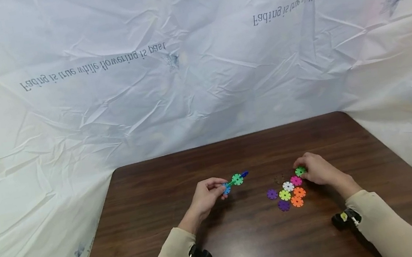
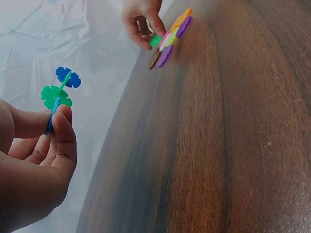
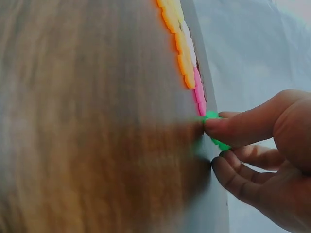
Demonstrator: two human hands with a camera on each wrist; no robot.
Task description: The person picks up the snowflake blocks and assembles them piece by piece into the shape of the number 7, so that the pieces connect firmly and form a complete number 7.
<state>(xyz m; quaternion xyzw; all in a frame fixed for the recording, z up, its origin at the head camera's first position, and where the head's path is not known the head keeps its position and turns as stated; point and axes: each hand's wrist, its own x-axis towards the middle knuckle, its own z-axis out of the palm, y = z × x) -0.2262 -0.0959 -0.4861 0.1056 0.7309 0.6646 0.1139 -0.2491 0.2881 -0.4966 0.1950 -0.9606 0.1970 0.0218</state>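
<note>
My left hand (image 1: 205, 197) pinches a light blue notched plastic disc (image 2: 54, 114) between thumb and fingers, raised over the table. Slotted to that disc are green discs (image 1: 237, 179) and a dark blue disc (image 2: 68, 77), making a short chain that points away from the fingertips. On the other side, my right hand (image 1: 319, 171) pinches a loose green disc (image 1: 300, 171) at the far edge of the flat discs. In the right wrist view this green disc (image 3: 216, 138) sits between thumb and fingertips, close beside a pink disc (image 3: 199, 92).
Loose discs lie in a cluster between the hands: white (image 1: 288, 186), yellow (image 1: 284, 195), orange (image 1: 297, 201), purple (image 1: 272, 194) and brown (image 1: 279, 178). The dark wooden table (image 1: 147, 245) meets a white printed sheet (image 1: 196, 116) at its back.
</note>
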